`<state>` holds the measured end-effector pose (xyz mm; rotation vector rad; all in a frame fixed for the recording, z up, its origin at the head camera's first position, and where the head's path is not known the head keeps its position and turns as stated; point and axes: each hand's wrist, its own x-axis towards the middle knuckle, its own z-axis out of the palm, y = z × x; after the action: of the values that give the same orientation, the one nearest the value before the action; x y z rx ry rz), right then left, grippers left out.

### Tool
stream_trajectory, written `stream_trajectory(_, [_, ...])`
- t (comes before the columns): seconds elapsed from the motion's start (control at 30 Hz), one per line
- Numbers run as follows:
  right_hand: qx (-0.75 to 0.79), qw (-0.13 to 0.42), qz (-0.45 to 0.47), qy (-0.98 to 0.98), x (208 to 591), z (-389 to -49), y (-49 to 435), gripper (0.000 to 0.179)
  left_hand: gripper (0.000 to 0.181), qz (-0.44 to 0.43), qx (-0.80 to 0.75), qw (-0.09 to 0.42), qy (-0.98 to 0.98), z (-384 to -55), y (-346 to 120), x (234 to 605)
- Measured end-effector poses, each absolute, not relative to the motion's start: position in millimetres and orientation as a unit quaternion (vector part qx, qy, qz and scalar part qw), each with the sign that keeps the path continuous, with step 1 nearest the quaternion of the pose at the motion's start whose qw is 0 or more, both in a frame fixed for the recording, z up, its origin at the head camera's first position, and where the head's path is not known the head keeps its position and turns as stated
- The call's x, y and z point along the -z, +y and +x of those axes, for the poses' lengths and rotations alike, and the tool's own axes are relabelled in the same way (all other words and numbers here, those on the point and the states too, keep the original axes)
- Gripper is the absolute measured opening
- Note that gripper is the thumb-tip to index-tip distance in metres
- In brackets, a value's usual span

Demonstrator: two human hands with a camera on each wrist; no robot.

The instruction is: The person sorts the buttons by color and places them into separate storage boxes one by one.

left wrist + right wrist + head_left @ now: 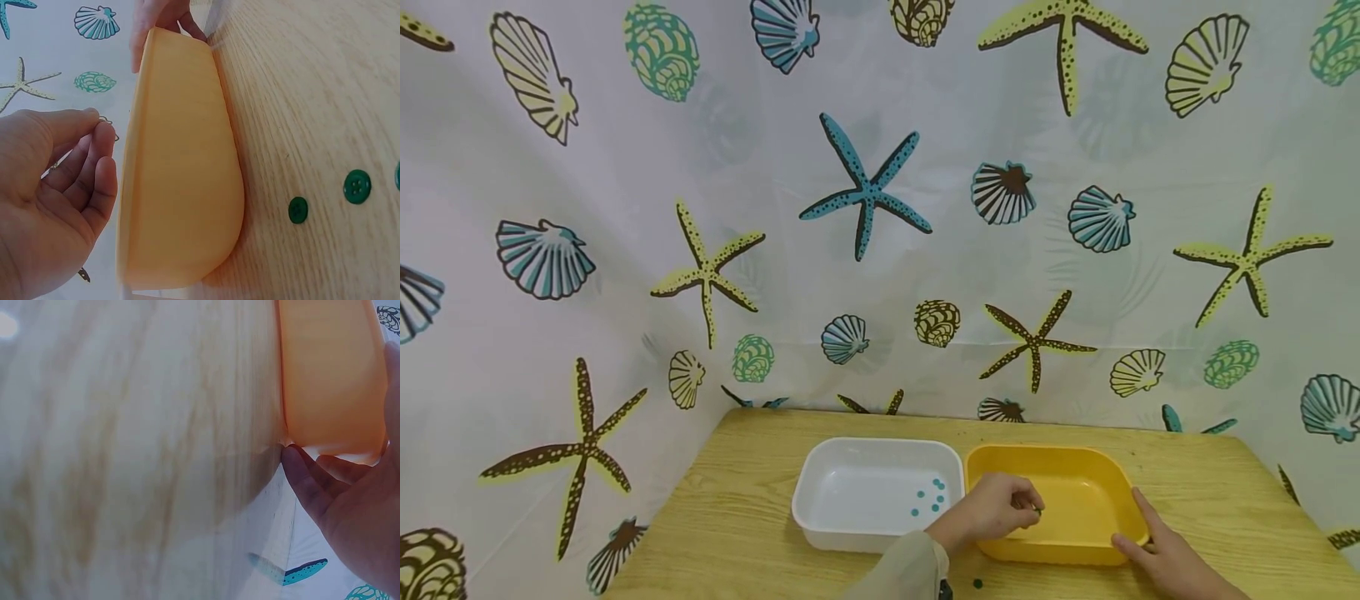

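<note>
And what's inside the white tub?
Six small blue-green discs lie toward the right side of the white tub. The wrist of the left hand covers its near right corner, so I can't see whether anything's there.

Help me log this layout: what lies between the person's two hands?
The head view shows only a bare stretch of the yellow tray between the left hand and right hand.
</note>
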<state>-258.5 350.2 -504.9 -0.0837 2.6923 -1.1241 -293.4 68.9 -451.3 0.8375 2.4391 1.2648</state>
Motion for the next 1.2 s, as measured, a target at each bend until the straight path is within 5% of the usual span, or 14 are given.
stream_trajectory(1.2, [0.378, 0.105, -0.041, 0.919, 504, -259, 354, 0.091, 0.009, 0.243, -0.444, 0.139, 0.851, -312, 68, 464])
